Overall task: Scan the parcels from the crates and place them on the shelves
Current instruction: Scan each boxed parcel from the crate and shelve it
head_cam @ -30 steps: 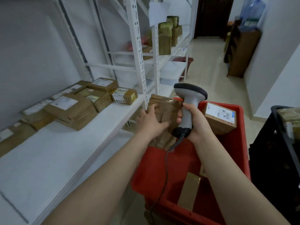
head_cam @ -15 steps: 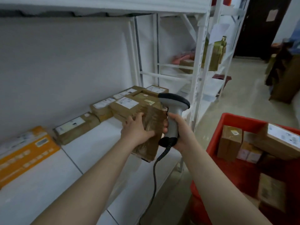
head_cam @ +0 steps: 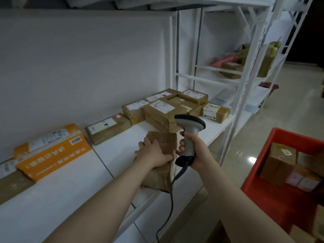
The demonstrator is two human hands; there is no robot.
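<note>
The orange box [head_cam: 52, 155], far left of the fingers against the wall, carries a row of large white characters turned away from the camera and a white barcode label; none of it can be read. The taped brown parcels [head_cam: 161, 111] stacked just beyond the fingers bear white shipping labels, the print too small to make out. The small box [head_cam: 216, 112] at the stack's right end has a white label on its side. The brown parcel [head_cam: 167, 142] in hand shows plain wrinkled wrapping on its upper face.

It lies under the left hand [head_cam: 152, 152], over the white shelf [head_cam: 70, 181], its near end hanging past the shelf's front edge. Bare board opens left of the fingers as far as the orange box; a narrower strip runs ahead of them to the stack. Right of the fingers stands a perforated white upright [head_cam: 245, 88], then pale floor [head_cam: 289, 111], then the red crate [head_cam: 298, 135] with boxes [head_cam: 278, 160] inside.

The left forearm reaches forward, palm down; its fingers [head_cam: 146, 142] spread over the parcel's top with the thumb pressed toward the right edge, holding it. The right hand [head_cam: 197, 152] is wrapped round the handle of the grey scanner [head_cam: 190, 121], upright just right of the parcel, its head pointing away; the cable [head_cam: 171, 204] hangs from the butt.
</note>
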